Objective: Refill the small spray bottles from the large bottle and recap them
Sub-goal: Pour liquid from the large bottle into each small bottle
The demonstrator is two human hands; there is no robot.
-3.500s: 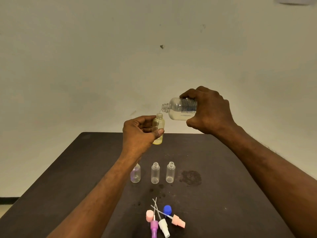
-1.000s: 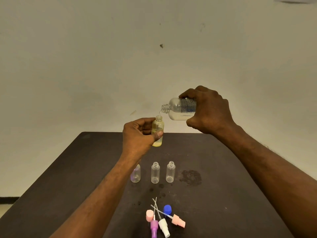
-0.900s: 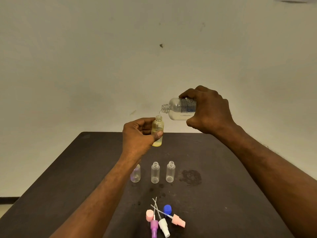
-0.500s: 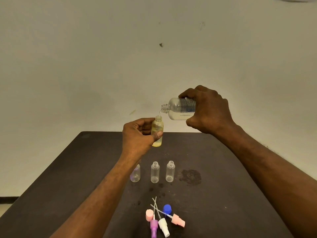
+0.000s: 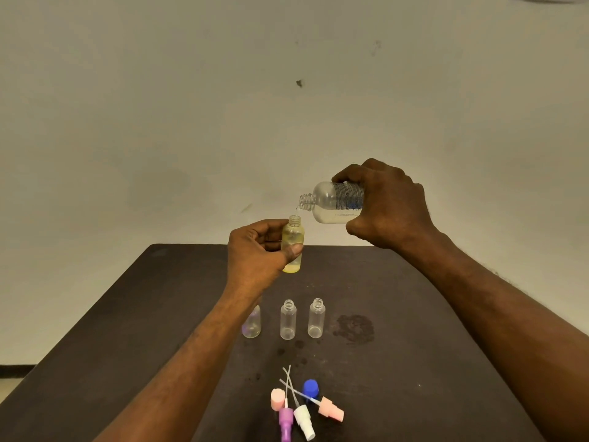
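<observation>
Your left hand [image 5: 258, 253] pinches the yellow small bottle [image 5: 292, 244] mid-body, upright above the table [image 5: 127, 314]; your right hand [image 5: 385, 202], at two o'clock, wraps the tilted large bottle [image 5: 331, 202]. Both look light, thin, probably slippery when wet: grip the bodies.

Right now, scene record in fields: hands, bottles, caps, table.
left hand: holds yellow small bottle upright, uncapped
right hand: grips large bottle, tipped, mouth just above the small bottle's neck
standing bottles: three uncapped on table; purple-tinted bottle, two clear bottles
spray caps: loose cluster at near edge, pink, purple, white, blue
spill: wet patch right of the row
</observation>
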